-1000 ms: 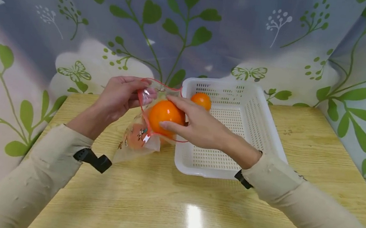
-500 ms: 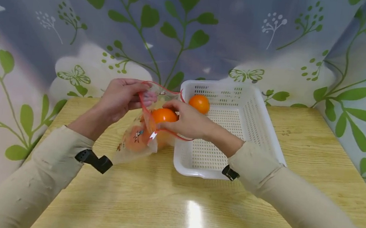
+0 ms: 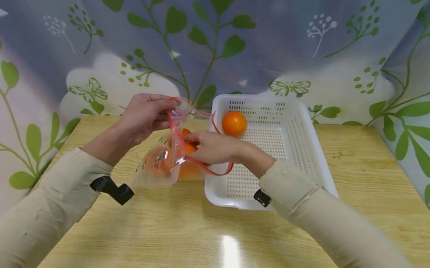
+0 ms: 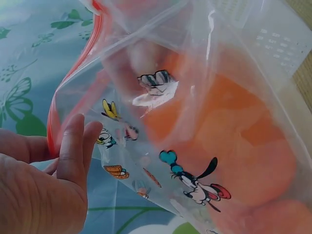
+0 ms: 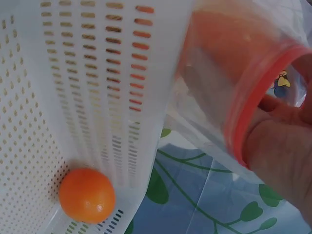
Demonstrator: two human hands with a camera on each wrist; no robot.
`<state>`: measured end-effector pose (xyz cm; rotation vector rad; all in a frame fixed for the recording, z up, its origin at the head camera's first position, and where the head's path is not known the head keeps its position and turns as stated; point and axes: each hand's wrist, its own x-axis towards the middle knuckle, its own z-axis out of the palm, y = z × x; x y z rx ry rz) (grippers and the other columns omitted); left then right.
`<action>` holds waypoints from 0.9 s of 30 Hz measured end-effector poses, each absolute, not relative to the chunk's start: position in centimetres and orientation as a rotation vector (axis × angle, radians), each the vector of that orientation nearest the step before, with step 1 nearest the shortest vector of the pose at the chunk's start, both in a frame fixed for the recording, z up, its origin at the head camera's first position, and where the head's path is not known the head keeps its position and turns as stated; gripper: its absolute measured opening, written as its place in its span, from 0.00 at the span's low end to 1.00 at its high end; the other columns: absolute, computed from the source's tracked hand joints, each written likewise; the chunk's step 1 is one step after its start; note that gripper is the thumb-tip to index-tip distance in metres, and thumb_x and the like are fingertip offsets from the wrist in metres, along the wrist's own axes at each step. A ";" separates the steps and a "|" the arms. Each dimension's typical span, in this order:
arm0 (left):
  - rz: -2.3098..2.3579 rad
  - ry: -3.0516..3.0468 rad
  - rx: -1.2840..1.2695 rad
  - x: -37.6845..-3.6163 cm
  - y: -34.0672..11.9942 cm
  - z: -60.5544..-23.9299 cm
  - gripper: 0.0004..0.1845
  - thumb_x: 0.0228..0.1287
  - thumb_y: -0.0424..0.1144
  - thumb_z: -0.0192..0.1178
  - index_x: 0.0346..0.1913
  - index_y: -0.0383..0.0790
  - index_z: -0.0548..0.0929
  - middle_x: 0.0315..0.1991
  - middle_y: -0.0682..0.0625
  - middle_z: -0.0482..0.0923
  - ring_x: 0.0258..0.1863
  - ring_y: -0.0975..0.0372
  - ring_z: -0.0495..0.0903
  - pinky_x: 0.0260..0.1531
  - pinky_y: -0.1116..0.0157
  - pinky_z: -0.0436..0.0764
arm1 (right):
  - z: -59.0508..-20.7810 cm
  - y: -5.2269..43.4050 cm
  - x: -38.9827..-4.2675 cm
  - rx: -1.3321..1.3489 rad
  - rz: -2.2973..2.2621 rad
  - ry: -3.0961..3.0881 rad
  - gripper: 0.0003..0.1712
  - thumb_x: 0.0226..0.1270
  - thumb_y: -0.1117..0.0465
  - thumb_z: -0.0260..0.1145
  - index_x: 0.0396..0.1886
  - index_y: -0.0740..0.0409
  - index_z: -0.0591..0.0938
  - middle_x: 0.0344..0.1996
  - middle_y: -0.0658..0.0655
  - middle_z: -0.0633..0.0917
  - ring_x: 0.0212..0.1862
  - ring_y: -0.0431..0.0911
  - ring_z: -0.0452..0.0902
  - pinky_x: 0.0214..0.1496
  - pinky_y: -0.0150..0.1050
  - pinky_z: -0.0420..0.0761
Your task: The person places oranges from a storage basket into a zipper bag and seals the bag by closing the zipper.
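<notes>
My left hand point(image 3: 141, 117) pinches the red zip edge of a clear zip bag point(image 4: 141, 161) printed with cartoon figures, holding its mouth apart. Through the plastic in the left wrist view, large orange shapes point(image 4: 229, 136) fill the bag's lower part. My right hand point(image 3: 217, 148) reaches through the mouth, its fingers around an orange point(image 3: 190, 148) that is partly hidden by hand and plastic. The red rim point(image 5: 248, 102) passes around that hand in the right wrist view. Another orange point(image 3: 234, 124) sits in the back left corner of a white plastic basket point(image 3: 318, 150).
The perforated basket stands directly right of the bag, its left wall under my right wrist. Both rest on a wood-grain table point(image 3: 171, 235). Behind hangs a curtain point(image 3: 265, 38) with a green leaf print. A black strap camera point(image 3: 113, 189) sits on my left wrist.
My right hand has moved left and down, carrying the orange from the bag's mouth to inside it. The left hand keeps its pinch on the edge, nearly still.
</notes>
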<state>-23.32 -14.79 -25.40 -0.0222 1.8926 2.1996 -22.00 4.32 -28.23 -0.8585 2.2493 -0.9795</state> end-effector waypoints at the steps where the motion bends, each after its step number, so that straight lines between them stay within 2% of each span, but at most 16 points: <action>1: 2.205 1.889 -0.022 -23.3 -14.8 -25.4 0.14 0.69 0.31 0.56 0.52 0.22 0.77 0.28 0.42 0.85 0.28 0.59 0.86 0.29 0.66 0.85 | -28.2 4.4 -22.0 -0.829 -1.013 2.218 0.28 0.69 0.56 0.60 0.68 0.55 0.69 0.46 0.52 0.80 0.39 0.39 0.76 0.43 0.30 0.77; 5: 2.232 1.869 -0.016 -23.3 -15.0 -25.5 0.12 0.69 0.31 0.55 0.49 0.25 0.78 0.27 0.43 0.85 0.27 0.60 0.85 0.29 0.67 0.85 | -27.9 5.1 -21.9 -0.745 -1.196 2.046 0.30 0.72 0.57 0.56 0.71 0.59 0.65 0.62 0.54 0.74 0.54 0.42 0.75 0.53 0.35 0.78; 7: 2.251 1.857 -0.020 -23.3 -15.3 -25.5 0.10 0.69 0.31 0.56 0.48 0.27 0.79 0.28 0.43 0.85 0.27 0.60 0.85 0.30 0.67 0.84 | -27.5 5.8 -21.9 -0.718 -1.293 1.959 0.29 0.73 0.58 0.56 0.70 0.61 0.65 0.63 0.56 0.73 0.56 0.47 0.75 0.54 0.40 0.79; 14: 2.325 1.834 -0.070 -23.2 -16.1 -25.5 0.08 0.70 0.32 0.55 0.45 0.31 0.82 0.30 0.43 0.85 0.28 0.59 0.86 0.29 0.68 0.84 | -25.2 9.3 -23.1 -0.713 -1.531 1.854 0.23 0.74 0.60 0.56 0.64 0.64 0.71 0.56 0.63 0.78 0.54 0.55 0.77 0.53 0.49 0.79; 18: 2.309 1.855 -0.059 -23.2 -16.2 -25.5 0.10 0.70 0.33 0.56 0.47 0.30 0.81 0.30 0.43 0.85 0.28 0.59 0.86 0.28 0.69 0.84 | -25.0 11.5 -24.8 -0.703 -1.638 1.929 0.22 0.74 0.59 0.57 0.63 0.63 0.73 0.54 0.65 0.78 0.53 0.55 0.78 0.53 0.49 0.80; 22: 2.279 1.875 -0.038 -23.2 -16.4 -25.6 0.11 0.69 0.34 0.57 0.48 0.29 0.80 0.30 0.44 0.85 0.27 0.60 0.85 0.27 0.69 0.84 | -25.9 13.1 -27.1 -0.556 -1.735 2.055 0.19 0.74 0.60 0.56 0.60 0.65 0.73 0.53 0.66 0.79 0.50 0.54 0.79 0.53 0.46 0.80; 27: 2.263 1.878 -0.020 -23.2 -16.4 -25.7 0.11 0.69 0.33 0.57 0.47 0.28 0.79 0.30 0.44 0.85 0.28 0.60 0.86 0.28 0.69 0.84 | -27.5 14.0 -29.0 -0.396 -1.618 2.286 0.17 0.76 0.60 0.53 0.57 0.65 0.74 0.52 0.66 0.78 0.49 0.53 0.78 0.51 0.44 0.81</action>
